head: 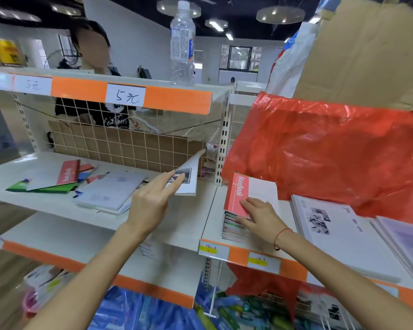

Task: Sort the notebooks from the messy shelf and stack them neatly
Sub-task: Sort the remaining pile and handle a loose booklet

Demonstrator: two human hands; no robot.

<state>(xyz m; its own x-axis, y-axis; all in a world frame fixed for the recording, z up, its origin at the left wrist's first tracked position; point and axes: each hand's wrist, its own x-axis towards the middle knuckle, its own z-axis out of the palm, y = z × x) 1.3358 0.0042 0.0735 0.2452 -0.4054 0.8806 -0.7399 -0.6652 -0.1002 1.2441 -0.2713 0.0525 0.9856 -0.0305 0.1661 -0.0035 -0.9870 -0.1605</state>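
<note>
Just beyond the left hand (150, 201), its fingertips pinching it, the photo notebook (187, 177) tilts up, left of the right hand (258, 217) resting flat on the red-topped stack (239, 198).

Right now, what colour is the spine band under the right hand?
Coral red, white lettering; head view.
</note>
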